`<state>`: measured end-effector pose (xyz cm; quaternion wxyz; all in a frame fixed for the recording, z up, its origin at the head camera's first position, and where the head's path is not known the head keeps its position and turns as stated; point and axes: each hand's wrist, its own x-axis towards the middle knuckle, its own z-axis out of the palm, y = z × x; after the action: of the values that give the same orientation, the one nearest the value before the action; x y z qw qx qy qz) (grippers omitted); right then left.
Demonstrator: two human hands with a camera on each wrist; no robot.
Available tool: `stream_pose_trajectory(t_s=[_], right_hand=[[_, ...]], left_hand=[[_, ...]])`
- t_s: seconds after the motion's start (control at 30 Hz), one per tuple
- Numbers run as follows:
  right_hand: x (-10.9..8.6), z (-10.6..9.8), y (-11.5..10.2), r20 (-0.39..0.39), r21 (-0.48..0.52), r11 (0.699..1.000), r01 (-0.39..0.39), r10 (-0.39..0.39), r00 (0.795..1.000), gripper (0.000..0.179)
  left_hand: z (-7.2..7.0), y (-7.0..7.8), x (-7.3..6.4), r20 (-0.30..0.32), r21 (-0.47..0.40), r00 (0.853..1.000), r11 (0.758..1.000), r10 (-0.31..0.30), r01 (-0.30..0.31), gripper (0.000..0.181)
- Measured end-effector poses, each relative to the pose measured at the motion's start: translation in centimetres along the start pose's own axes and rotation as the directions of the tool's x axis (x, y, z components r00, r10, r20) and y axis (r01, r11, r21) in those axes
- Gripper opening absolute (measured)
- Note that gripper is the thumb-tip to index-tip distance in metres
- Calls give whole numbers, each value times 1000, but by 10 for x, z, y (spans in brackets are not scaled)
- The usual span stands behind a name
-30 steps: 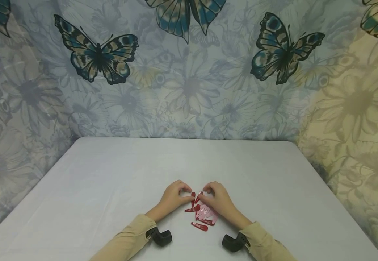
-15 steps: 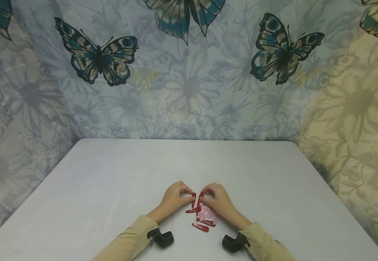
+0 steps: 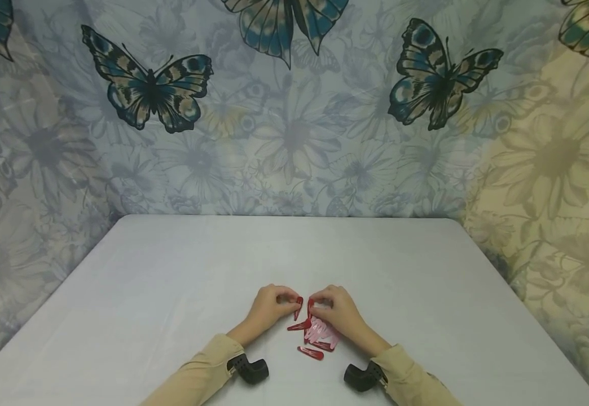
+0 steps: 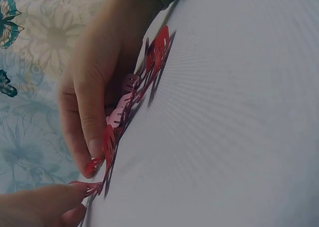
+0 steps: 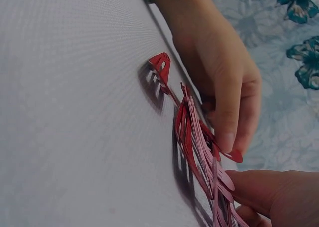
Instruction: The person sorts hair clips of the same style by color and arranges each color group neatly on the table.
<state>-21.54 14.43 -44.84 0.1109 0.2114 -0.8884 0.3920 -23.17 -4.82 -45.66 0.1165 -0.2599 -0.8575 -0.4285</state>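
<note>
My left hand [image 3: 268, 307] pinches a red snap hair clip [image 3: 297, 313] between thumb and fingertips, its narrow end pointing down toward me. Facing it, my right hand [image 3: 344, 310] pinches another red hair clip [image 3: 310, 305] by its upper part. Just below the hands lies a loose pile of pink hair clips [image 3: 320, 331], with a red clip [image 3: 321, 345] at its lower edge. One more red clip [image 3: 299, 325] points left from the pile. Nearest me, a separate red clip [image 3: 311, 353] lies on the cloth. In the right wrist view, the pink clips [image 5: 199, 129] overlap one another.
A white-covered table [image 3: 198, 254] stretches out around the clips. Behind it hangs a floral curtain [image 3: 294, 169] with butterflies. Black wrist devices [image 3: 254, 371] sit at both tan sleeves [image 3: 198, 366].
The right fingers have closed on their red clip and moved it slightly left, standing it more upright. The left hand's clip has risen a little and tilted, its lower end swinging left.
</note>
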Motion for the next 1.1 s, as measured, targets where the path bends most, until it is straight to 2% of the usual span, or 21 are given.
stream_pose_trajectory(t_s=[0.27,0.43,0.57,0.67,0.8,0.97,1.1], right_hand=[[0,0,3,-11,4,1000,10,-10,1000,15],[0,0,4,-23,12,999,31,-31,999,15],[-1,0,3,-19,15,1000,27,-27,999,14],[-2,0,3,-12,16,1000,24,-24,1000,14],[-2,0,3,-2,14,1000,25,-25,1000,14],[-2,0,4,-2,5,1000,28,-28,1000,14],[-2,0,4,-10,4,1000,31,-31,999,14]], left_hand=[[-1,4,0,-2,-142,1000,990,-21,21,12],[-3,6,-1,-32,-168,999,985,-41,35,12],[-4,8,-2,-56,-148,998,989,-32,24,6],[-4,7,-3,-79,-86,996,996,-26,19,1],[-3,5,-3,-109,-15,994,999,-29,28,6],[-3,3,-3,-118,7,993,1000,-27,28,12],[-2,2,-1,-116,-12,992,999,-47,46,14]])
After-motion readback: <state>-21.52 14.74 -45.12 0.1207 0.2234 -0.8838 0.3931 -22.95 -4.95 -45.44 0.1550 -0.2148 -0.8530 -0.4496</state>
